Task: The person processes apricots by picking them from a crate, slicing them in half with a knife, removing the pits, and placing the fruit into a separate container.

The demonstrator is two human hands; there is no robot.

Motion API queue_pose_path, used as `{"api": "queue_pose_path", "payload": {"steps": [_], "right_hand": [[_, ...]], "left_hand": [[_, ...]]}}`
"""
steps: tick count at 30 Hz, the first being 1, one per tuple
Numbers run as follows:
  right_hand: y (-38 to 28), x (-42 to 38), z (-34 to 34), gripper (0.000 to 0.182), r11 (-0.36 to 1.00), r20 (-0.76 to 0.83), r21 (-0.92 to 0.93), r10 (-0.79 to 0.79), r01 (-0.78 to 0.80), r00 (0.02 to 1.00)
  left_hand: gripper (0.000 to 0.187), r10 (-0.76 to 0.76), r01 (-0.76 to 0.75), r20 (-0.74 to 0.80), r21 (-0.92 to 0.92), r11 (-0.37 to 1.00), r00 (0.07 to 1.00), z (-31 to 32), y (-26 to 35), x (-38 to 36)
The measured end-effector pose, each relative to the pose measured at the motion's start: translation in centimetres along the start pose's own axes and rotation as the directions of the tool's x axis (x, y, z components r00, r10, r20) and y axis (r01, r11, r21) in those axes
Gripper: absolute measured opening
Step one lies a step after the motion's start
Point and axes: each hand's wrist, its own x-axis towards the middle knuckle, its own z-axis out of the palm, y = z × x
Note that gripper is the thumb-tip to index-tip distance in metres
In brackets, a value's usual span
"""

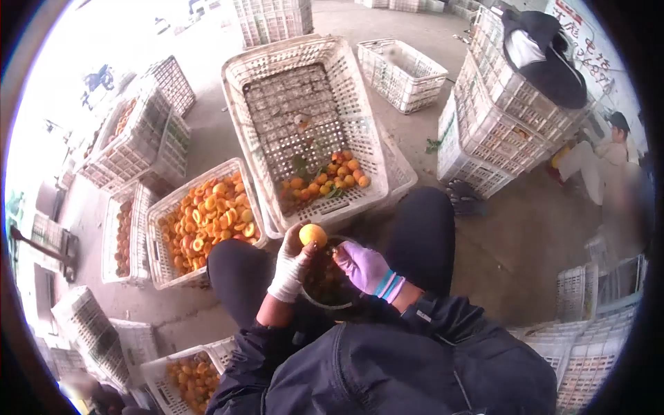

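My left hand (288, 268), in a whitish fingerless-looking glove, is closed round a yellow-orange apricot (313, 236). Just to its right, my right hand (364, 267) wears a purple glove with a turquoise-striped cuff. Its fingers are pinched together near the fruit, and what they hold is too small to make out. Below both hands, between my knees, a round bucket (330, 305) has dark small contents. In front of me a tilted white crate (238, 90) holds whole apricots (339, 173) and some leaves at its near end.
Left of my knee stands a crate (158, 259) of apricot halves (214, 214). Another crate of halves (190, 377) is behind on the left. Tall crate stacks (477, 138) rise at the right, topped by a dark garment (553, 62). A person (609, 159) sits beyond them.
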Motion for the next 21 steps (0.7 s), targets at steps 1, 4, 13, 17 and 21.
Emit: {"api": "queue_pose_path", "payload": {"steps": [1,4,13,17,21], "right_hand": [[0.0,-0.3,-0.3,0.030,1.000,-0.004,-0.009,0.000,0.000,1.000],[0.6,-1.3,-1.1,0.028,0.999,-0.056,0.016,-0.034,0.035,0.998],[1.7,-3.1,-1.5,0.028,0.996,-0.194,-0.022,0.081,-0.086,0.978],[1.8,-3.1,-2.3,0.029,0.994,-0.190,-0.041,0.092,-0.102,0.977],[3.4,-2.1,-0.5,0.029,0.988,-0.133,-0.060,0.137,-0.146,0.982]], "left_hand": [[0.050,-0.003,0.002,0.030,0.025,1.000,1.000,0.6,0.6,-0.1],[0.044,-0.010,0.002,0.062,0.125,0.992,0.998,1.6,0.6,0.3],[0.065,-0.077,-0.017,0.261,0.338,0.941,0.962,4.6,0.8,1.0],[0.064,0.180,-0.363,0.369,0.519,0.774,0.912,2.2,-2.3,2.5],[0.072,0.300,-0.515,0.425,0.608,0.604,0.854,-3.6,-8.5,4.2]]}}
